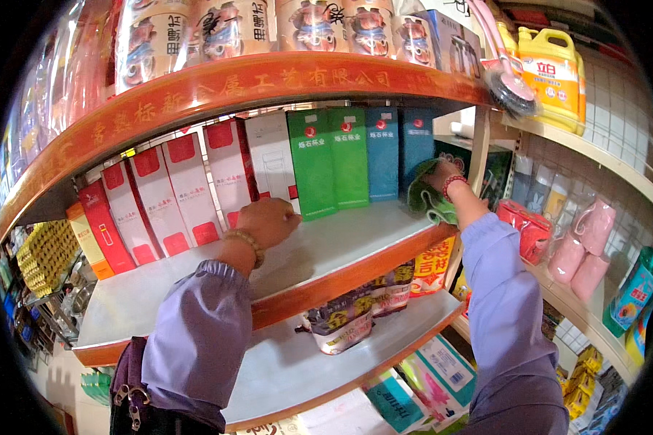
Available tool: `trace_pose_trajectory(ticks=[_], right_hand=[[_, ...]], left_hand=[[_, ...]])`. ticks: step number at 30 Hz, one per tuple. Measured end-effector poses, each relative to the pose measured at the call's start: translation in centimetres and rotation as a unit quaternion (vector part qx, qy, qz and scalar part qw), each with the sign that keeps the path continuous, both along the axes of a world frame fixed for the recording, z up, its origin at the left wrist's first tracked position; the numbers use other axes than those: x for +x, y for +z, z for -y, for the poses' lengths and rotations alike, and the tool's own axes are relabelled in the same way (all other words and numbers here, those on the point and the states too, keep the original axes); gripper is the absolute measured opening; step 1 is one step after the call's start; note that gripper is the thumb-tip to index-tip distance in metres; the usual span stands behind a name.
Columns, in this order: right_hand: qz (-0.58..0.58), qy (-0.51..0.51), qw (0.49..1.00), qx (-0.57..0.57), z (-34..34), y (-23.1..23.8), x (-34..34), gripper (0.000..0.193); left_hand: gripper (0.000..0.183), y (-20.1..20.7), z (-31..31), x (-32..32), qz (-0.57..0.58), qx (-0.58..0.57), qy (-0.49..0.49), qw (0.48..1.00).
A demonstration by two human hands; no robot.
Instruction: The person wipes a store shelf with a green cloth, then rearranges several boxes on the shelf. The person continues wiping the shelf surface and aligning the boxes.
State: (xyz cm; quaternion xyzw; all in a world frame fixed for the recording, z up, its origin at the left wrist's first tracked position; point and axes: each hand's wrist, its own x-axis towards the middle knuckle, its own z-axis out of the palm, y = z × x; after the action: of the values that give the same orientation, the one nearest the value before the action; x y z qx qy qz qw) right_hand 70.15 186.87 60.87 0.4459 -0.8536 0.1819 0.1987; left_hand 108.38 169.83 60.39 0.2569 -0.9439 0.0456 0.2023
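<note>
Grasping cloth (418, 197) with right grip (440, 176) near right edge of shelf (374, 228); cannot tell about left grip (267, 222). Could topple blue boxes (382, 163) by snagging corners.

- Cloth (419, 194): green, paler edges
- Left boxes (190, 188): white with red patches
- Middle boxes (350, 167): plain green, white print
- Right boxes (382, 156): blue
- Shelf top (319, 243): pale grey
- Shelf edge (355, 270): orange-red
- Sleeves (196, 326): lavender

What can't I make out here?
In the head view:
- Fingertips of the right hand: hidden by the green cloth.
- Dark green box: partly hidden behind that hand and wrist.
- Wrapped packages up top: cut off by the upper edge.
- Bright green boxes: contents hidden by their walls.
</note>
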Motion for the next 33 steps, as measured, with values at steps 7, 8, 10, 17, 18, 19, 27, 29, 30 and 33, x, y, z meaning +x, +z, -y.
trace_pose_trajectory(ticks=[7,8,10,17,18,19,27,29,30,33], right_hand=[[-0.049,-0.013,0.993,-0.104,-1.9,1.4,-1.8,0.048],[-0.040,-0.039,0.983,-0.174,-3.1,2.7,-0.6,0.049],[-0.017,-0.104,0.950,-0.293,-6.5,4.7,1.0,0.053],[-0.018,-0.078,0.991,0.109,-6.7,3.6,-0.3,0.057],[-0.024,-0.045,0.982,0.183,-5.9,2.3,-0.4,0.054],[-0.022,-0.014,0.972,0.234,-5.3,1.0,-0.8,0.051],[-0.053,0.054,0.893,0.443,0.3,-0.8,-4.7,0.047],[-0.089,0.046,0.876,0.471,1.1,-1.0,-5.2,0.047],[-0.106,0.040,0.867,0.485,1.2,-1.1,-5.5,0.047],[-0.102,0.028,0.864,0.493,0.6,-1.3,-4.6,0.050]], left_hand=[[0.033,0.3,-0.4,-0.1,-0.002,0.008,0.007,1.000],[0.033,0.1,-0.1,0.6,-0.007,0.008,0.009,1.000],[0.033,0.0,0.0,0.4,-0.010,0.007,0.001,1.000],[0.033,0.2,-0.5,-0.3,-0.002,0.007,-0.008,1.000],[0.033,0.2,-0.4,-0.3,0.004,0.012,-0.004,1.000],[0.033,0.1,-0.2,-0.5,0.001,0.014,-0.019,1.000],[0.034,-0.5,-0.6,-0.5,-0.003,-0.033,-0.072,0.997],[0.034,-0.2,-1.1,-0.5,0.012,-0.024,-0.058,0.998],[0.034,-0.1,-1.2,-0.6,0.020,-0.020,-0.053,0.998],[0.033,-0.3,-0.7,-0.2,0.027,-0.024,-0.044,0.998]])
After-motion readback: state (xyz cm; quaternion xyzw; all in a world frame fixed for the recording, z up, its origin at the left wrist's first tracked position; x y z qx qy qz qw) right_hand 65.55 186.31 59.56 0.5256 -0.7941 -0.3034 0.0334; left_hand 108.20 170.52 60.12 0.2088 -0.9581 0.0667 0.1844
